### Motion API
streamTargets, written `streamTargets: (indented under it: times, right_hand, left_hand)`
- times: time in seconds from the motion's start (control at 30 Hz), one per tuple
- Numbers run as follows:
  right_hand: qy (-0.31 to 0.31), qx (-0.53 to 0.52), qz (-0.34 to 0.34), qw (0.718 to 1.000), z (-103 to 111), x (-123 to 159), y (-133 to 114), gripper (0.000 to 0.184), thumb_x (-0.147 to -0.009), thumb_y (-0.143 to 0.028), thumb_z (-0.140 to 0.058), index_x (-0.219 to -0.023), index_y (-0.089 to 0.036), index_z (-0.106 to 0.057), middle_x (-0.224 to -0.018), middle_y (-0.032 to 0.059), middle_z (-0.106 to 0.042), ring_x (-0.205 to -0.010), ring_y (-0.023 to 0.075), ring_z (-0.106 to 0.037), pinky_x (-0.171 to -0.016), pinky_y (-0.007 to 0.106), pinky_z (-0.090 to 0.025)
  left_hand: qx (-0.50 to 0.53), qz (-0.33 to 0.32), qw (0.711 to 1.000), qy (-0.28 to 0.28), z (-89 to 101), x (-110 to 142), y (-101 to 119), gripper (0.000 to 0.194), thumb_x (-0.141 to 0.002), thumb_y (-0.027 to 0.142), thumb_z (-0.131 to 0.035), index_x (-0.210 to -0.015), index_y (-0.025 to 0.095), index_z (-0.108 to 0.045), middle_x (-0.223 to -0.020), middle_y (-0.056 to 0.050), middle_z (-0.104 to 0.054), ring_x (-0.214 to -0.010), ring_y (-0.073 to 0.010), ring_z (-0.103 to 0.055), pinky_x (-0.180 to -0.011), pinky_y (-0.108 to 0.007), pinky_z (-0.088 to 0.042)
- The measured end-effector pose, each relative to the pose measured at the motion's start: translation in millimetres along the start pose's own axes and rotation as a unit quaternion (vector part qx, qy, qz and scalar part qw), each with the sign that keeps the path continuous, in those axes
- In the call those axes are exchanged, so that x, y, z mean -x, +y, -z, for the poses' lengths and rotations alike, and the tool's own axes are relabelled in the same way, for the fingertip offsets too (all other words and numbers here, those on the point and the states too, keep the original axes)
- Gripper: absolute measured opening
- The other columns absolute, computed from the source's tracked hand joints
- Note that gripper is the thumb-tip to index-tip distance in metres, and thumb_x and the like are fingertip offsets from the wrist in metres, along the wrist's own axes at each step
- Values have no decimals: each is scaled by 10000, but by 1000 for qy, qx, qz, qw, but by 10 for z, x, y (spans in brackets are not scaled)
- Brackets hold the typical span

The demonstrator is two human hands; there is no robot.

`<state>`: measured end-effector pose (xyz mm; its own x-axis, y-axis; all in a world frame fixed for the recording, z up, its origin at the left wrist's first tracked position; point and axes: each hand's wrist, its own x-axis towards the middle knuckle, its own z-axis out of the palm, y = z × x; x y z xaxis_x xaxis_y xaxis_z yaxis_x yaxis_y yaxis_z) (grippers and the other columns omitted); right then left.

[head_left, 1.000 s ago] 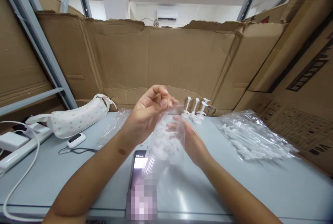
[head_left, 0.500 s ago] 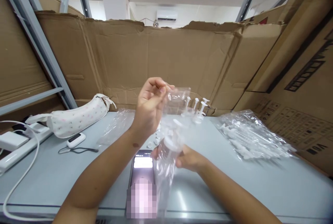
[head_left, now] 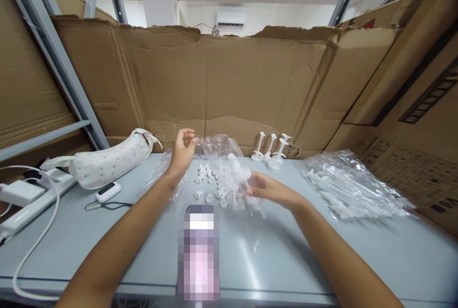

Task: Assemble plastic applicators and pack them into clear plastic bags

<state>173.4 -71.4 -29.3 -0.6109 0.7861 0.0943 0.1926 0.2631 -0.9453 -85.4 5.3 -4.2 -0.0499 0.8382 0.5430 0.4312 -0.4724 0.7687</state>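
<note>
Left hand [head_left: 183,148] pinches the clear bag [head_left: 214,145] edge; right hand [head_left: 266,188] rests loosely curled on the small white caps [head_left: 218,185] mid-bench [head_left: 322,255]. Caps probably light, rigid, prone to scatter: pick singly by the rim. Bag looks limp and slippery.

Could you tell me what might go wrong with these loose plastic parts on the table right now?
The small white caps lie scattered loose on the table, so the right hand moving among them could knock some away. The clear plastic bag by the left hand is limp and could drag caps along. The upright white pumps stand close behind and might tip over if bumped.
</note>
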Motion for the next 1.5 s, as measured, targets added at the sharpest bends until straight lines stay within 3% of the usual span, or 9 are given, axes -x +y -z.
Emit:
streamTargets:
  times: [0.1, 0.2, 0.37, 0.5, 0.7, 0.8, 1.0, 1.27, 1.5]
  right_hand:
    - [27, 49, -12, 998, 78, 15, 0, 366, -803, -423, -628, -1093, -207, -572, -1099, 59, -593, -1046, 231, -554, -903, 377, -446]
    - [49, 105, -41, 992, 144, 32, 31, 345, -793, -452, -619, -1032, -206, -588, -1045, 55, -600, -1001, 244, -571, -876, 397, -466]
    - [60, 125, -69, 988, 198, 51, 89, 443, -772, -456, -638, -1134, -217, -549, -1134, 70, -577, -1051, 253, -559, -917, 397, -459]
    - [53, 126, -75, 988, 211, 60, 104, 511, -760, -460, -648, -1197, -224, -528, -1127, 73, -591, -1043, 261, -565, -910, 419, -473]
    - [89, 114, -85, 986, 257, 96, 69, 563, -750, -485, -662, -1236, -248, -503, -1272, 95, -512, -1185, 309, -483, -974, 486, -436]
    - [96, 119, -89, 984, 274, 110, 40, 595, -741, -508, -662, -1245, -238, -498, -1332, 105, -470, -1241, 325, -431, -1014, 502, -398]
    - [96, 136, -78, 983, 285, 100, 81, 591, -749, -493, -668, -1255, -239, -499, -1382, 97, -441, -1279, 312, -394, -1072, 486, -326]
    - [90, 136, -67, 984, 300, 99, 136, 585, -754, -485, -671, -1261, -245, -506, -1378, 89, -462, -1264, 308, -424, -1076, 507, -330]
    - [121, 158, -88, 976, 312, 95, 169, 600, -735, -507, -669, -1251, -242, -517, -1379, 84, -467, -1260, 333, -426, -1076, 532, -317]
  left_hand:
    - [-91, 23, 986, -135, 115, 86, -235, 269, -755, 207, -571, -1024, 215, -554, -1109, -62, -537, -947, -201, -579, -830, -325, -465]
    - [-178, 57, 948, -259, 190, 235, -353, 402, -662, 329, -668, -1041, 213, -600, -1106, -73, -563, -853, -236, -622, -784, -351, -483]
    - [-261, 48, 896, -355, 98, 419, -351, 626, -690, 426, -646, -1253, 206, -484, -1292, -105, -487, -1011, -259, -606, -881, -321, -446]
    - [-306, 29, 889, -340, -54, 408, -378, 561, -815, 332, -507, -1342, 189, -376, -1364, -142, -414, -1066, -269, -583, -890, -332, -432]
    - [-345, -22, 884, -314, -166, 369, -486, 325, -859, 320, -444, -1145, 196, -535, -1274, -111, -475, -987, -266, -609, -837, -354, -454]
    - [-361, -43, 879, -308, -155, 398, -493, 334, -840, 366, -487, -1128, 203, -534, -1233, -101, -492, -957, -261, -611, -800, -354, -469]
    - [-386, -84, 869, -297, -162, 371, -504, 448, -828, 444, -501, -1185, 173, -502, -1262, -149, -472, -1121, -323, -510, -854, -402, -453]
    - [-400, -109, 847, -331, -268, 312, -582, 270, -887, 275, -410, -1084, 175, -565, -1115, -132, -558, -945, -263, -606, -815, -378, -467]
    - [-375, -102, 867, -311, -245, 421, -562, 230, -891, 228, -416, -1050, 164, -569, -1082, -121, -563, -945, -247, -603, -826, -353, -460]
